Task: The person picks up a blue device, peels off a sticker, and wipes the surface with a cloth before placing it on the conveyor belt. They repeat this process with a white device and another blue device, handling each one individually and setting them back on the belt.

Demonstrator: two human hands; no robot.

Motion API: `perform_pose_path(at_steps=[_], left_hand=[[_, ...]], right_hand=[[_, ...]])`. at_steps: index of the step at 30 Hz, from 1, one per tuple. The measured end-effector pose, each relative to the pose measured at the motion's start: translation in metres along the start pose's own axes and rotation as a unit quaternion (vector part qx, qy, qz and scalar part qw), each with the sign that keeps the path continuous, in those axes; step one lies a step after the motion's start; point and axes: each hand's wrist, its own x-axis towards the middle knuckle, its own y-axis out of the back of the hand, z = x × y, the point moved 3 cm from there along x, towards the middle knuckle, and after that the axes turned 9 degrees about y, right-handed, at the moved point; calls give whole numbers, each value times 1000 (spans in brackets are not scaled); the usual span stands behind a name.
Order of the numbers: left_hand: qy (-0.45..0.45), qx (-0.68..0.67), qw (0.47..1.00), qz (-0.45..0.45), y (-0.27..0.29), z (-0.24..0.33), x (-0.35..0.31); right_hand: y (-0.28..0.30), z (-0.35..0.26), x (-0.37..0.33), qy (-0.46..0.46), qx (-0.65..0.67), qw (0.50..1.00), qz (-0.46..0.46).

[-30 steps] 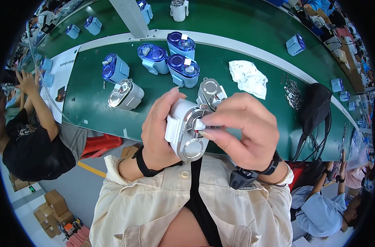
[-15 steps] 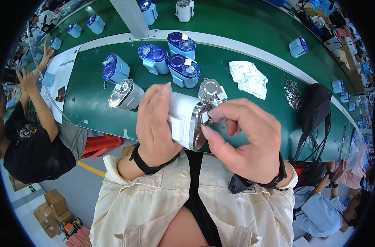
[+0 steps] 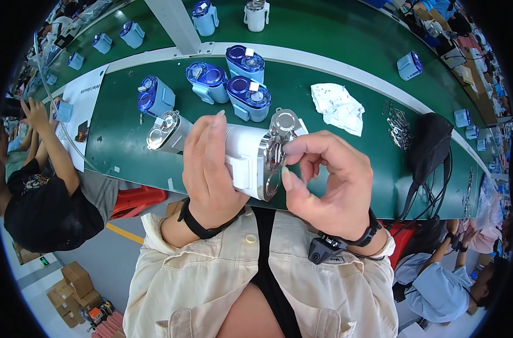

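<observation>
- Canister (image 3: 246, 143), white and tipped on its side, is up at centre, near the table (image 3: 127, 152) edge, its chrome end (image 3: 272, 183) facing 3 o'clock.
- Left hand (image 3: 207, 163) has it gripped, fingers spread along the side at 9 o'clock.
- Right hand (image 3: 338, 186) is at the chrome end, thumb and forefinger curled close together; can't tell whether they're pinching a part!
- From that canister, at 10 o'clock, a second white one (image 3: 169, 132) leans, chrome lid showing; at 1 o'clock, just behind the right fingers, a third (image 3: 286, 121).
- Blue canisters now: one at 10 (image 3: 156, 96), one at 11 (image 3: 207, 81), and two near 12, the front one (image 3: 249, 98) close to the rear one (image 3: 246, 61).
- Over at 2 o'clock, a crumpled white cloth (image 3: 337, 110); toward 3, metal clips (image 3: 401, 133) beside a black bag (image 3: 432, 146).
</observation>
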Motion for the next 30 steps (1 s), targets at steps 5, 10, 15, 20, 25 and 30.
perform_pose_path(at_steps=[5, 10, 15, 20, 25, 30], left_hand=[[-42, 29, 998, 21, -4, -1, 0], [-56, 9, 998, 28, -4, 2, 2], [14, -17, 999, -25, 1, 5, 3], [169, -197, 954, -149, -3, 2, 2], [177, -250, 931, -199, -4, 4, 4], [160, -262, 928, -210, -4, 3, 5]], right_hand=[[4, -6, 4, 16, -39, 999, -17], [4, -5, 2, -49, -25, 998, -26], [2, 11, -9, -55, 128, 990, 21], [10, 7, 1, 1, 111, 994, 6], [19, -4, 11, 65, 15, 996, -58], [22, -5, 15, 133, -44, 988, -68]])
